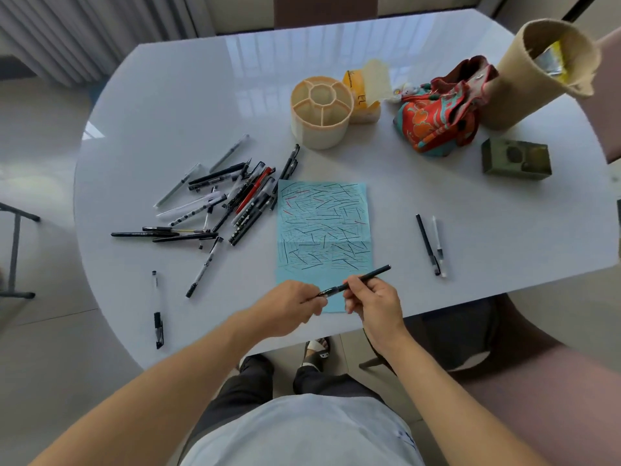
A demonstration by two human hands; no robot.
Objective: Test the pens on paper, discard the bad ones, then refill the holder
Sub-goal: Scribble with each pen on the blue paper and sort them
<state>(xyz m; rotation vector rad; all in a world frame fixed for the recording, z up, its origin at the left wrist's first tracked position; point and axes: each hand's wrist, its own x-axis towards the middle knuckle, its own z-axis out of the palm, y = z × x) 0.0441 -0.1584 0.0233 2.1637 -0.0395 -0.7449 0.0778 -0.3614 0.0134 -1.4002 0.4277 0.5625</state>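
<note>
Hands, left [289,306] and right [373,302], both pinched around black pen [361,280] above blue paper [322,227]

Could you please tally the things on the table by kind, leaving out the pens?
Upright containers: 2 (divided holder, tan tube)
Blue paper sheet: 1
Yellow tissue pack: 1
Patterned fabric bag: 1
Green box: 1
Total: 6

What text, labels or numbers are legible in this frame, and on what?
Nothing reads cleanly.
Yellow packet behind the holder: dark marks, too blurred to read.
Pen held by the left hand and right hand: light barrel print, unreadable.
Piled pens: barrel print too small.
Green box: no legible text.
</note>
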